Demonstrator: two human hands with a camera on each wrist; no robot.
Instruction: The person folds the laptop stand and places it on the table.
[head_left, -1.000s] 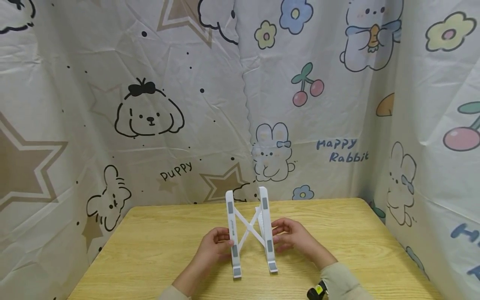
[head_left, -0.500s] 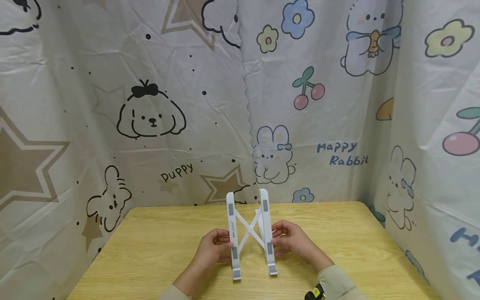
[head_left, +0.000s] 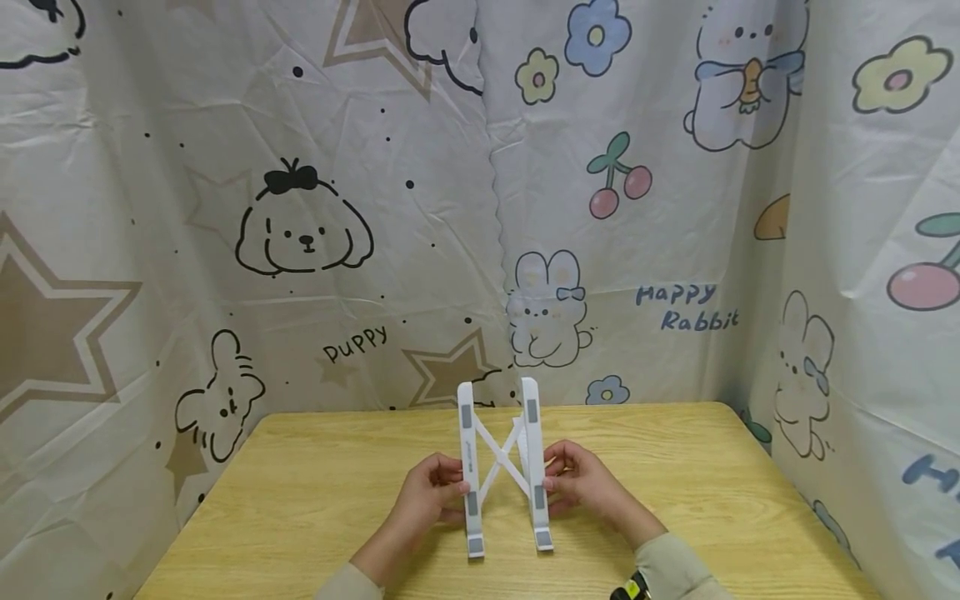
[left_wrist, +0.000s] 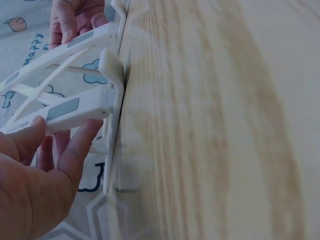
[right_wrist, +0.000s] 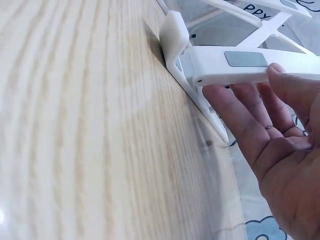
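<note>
A white folding laptop stand (head_left: 502, 457) stands on the table, with two side bars joined by an X of crossed struts. Grey pads line the bars, and each lower end has a small lip. My left hand (head_left: 426, 493) pinches the left bar (left_wrist: 75, 107) in its lower half, thumb on the padded face and fingers behind. On the other side, my right hand (head_left: 585, 479) holds the right bar (right_wrist: 250, 65) the same way, thumb near a grey pad. In the head view the bars partly hide the fingertips of both hands.
The light wooden table (head_left: 315, 500) has rounded far corners. A patterned cloth curtain (head_left: 420, 250) with cartoon drawings hangs behind it and along both sides. A dark strap with a yellow patch (head_left: 632, 587) is on the right wrist, by the sleeve (head_left: 678, 567).
The left bar's upper part has shifted slightly right, so the two bars stand a little closer together. Both hands keep their hold. The head view has tilted slightly.
</note>
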